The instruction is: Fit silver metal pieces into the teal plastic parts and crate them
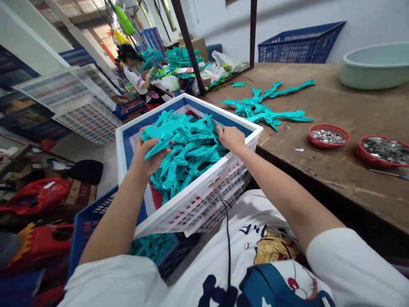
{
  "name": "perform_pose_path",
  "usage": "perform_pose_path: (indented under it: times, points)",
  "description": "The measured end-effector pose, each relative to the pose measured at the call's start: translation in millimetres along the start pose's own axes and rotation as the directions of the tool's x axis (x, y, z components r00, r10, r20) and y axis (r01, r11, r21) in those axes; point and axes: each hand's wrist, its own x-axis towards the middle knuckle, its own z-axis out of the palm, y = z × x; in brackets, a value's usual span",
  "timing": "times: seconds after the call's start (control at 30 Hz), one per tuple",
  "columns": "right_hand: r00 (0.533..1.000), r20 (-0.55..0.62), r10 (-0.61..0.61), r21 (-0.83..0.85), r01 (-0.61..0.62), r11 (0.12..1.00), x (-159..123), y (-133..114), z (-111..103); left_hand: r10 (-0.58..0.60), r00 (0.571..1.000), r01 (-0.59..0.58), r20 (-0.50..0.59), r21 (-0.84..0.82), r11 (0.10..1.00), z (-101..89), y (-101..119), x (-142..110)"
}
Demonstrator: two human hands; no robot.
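Note:
Both my hands are inside a white plastic crate (191,209) heaped with turquoise plastic parts (188,157). My left hand (145,153) is closed around one or more turquoise parts (159,136) at the left of the heap, thumb on top. At the right side of the heap, my right hand (231,137) has its fingers curled down against the parts, and the fingertips are partly hidden. Whether it grips a part does not show clearly. More turquoise parts (265,106) lie in a loose pile on the brown table just beyond the crate.
On the table (335,187) stand a red bowl (329,136) and a second red bowl (383,151), both with small metal pieces, and a pale green basin (373,66). A blue crate (297,44) leans by the wall. Another person (136,76) works at the far left.

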Motion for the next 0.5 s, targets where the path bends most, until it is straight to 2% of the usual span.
perform_pose_path:
  times: [0.03,0.1,0.17,0.23,0.27,0.37,0.43,0.5]
  points:
    - [0.999,-0.024,-0.031,0.051,0.032,0.998,-1.6,-0.5,-1.5,0.075,0.997,-0.075,-0.004,0.055,0.996,5.4,-0.6,-6.8]
    - [0.978,-0.051,-0.202,0.200,0.208,0.957,-9.7,-5.5,0.4,0.192,0.981,-0.184,-0.021,0.201,0.962,22.2,-11.7,-20.2]
    - [0.893,-0.022,-0.449,0.383,0.422,0.822,-24.9,-16.9,11.0,0.238,0.971,-0.215,-0.016,0.374,0.902,40.5,-31.4,-29.4]
    - [0.805,0.038,-0.591,0.522,0.488,0.699,-44.5,-32.3,28.6,0.249,0.969,-0.216,0.007,0.523,0.824,53.2,-52.3,-33.0]
    - [0.807,0.061,-0.587,0.549,0.464,0.695,-54.4,-40.0,38.0,0.250,0.968,-0.215,0.018,0.569,0.793,56.3,-61.2,-33.1]
    - [0.889,0.119,-0.442,0.580,0.300,0.758,-76.0,-56.2,55.9,0.246,0.968,-0.225,0.053,0.620,0.751,54.5,-77.7,-30.8]
    - [0.911,0.124,-0.394,0.575,0.258,0.776,-80.2,-58.7,54.8,0.256,0.964,-0.246,0.074,0.616,0.749,49.9,-80.5,-28.8]
    - [0.921,0.082,-0.381,0.545,0.278,0.791,-76.1,-55.3,46.2,0.273,0.960,-0.261,0.068,0.578,0.773,47.6,-78.7,-26.8]
